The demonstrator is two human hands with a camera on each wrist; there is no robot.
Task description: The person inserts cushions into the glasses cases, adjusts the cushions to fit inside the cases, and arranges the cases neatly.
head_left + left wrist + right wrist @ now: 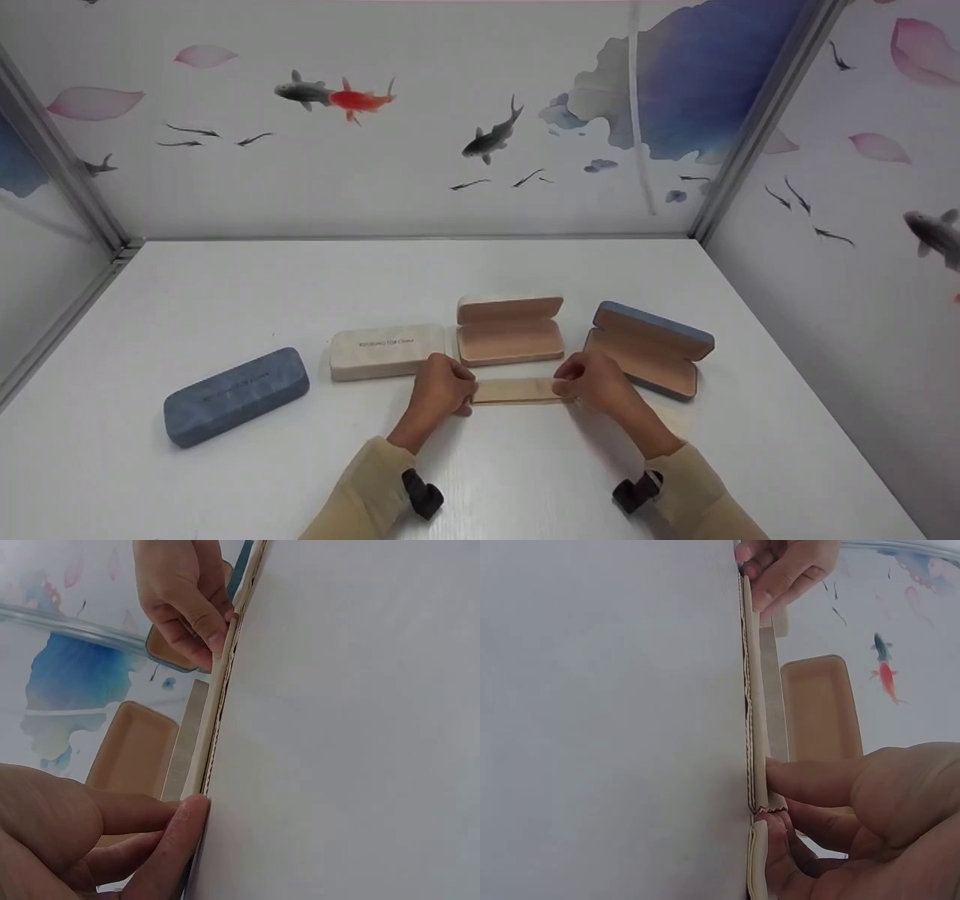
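Observation:
Both hands hold a cream glasses cloth (pixel 523 390) with pinked edges, folded into a long narrow strip, low over the table's middle. My left hand (pixel 441 386) pinches its left end between thumb and fingers. At the right end, my right hand (pixel 600 382) pinches the strip in the same way. Its zigzag edge shows close to the right fingertips in the right wrist view. Just behind the cloth stands an opened cream glasses case (pixel 510 341) with a tan lining. An opened blue glasses case (pixel 652 349) lies behind my right hand, partly hidden by it.
A closed cream glasses case (pixel 386 349) lies behind my left hand. Farther left on the white table (pixel 337 270) is a closed blue glasses case (pixel 236 397), set at an angle. Printed panels (pixel 420 180) enclose the back and sides.

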